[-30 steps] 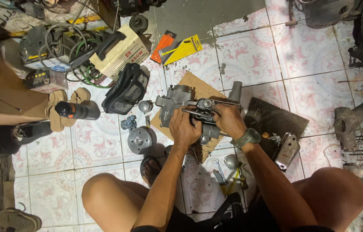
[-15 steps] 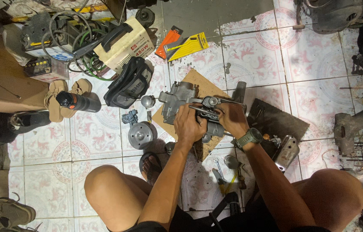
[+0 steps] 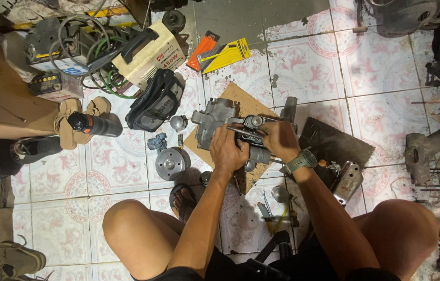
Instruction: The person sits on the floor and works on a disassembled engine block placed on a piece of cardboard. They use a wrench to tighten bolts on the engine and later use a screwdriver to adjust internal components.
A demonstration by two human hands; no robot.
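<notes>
Over a cardboard sheet [image 3: 241, 101] on the tiled floor [image 3: 308, 62], both hands, left [image 3: 228, 151] and right [image 3: 280, 139], close tight around 1 grey engine part [image 3: 217, 117].

Worn white floor tiles [image 3: 303, 57] with pink floral rings, grimy along dark grout; bare grey concrete patch [image 3: 241, 18] at top; dim, warm indoor light

Both hands [image 3: 254, 145] have slid slightly lower on the engine part [image 3: 215, 117] (camera shifted too) — nothing else.
</notes>
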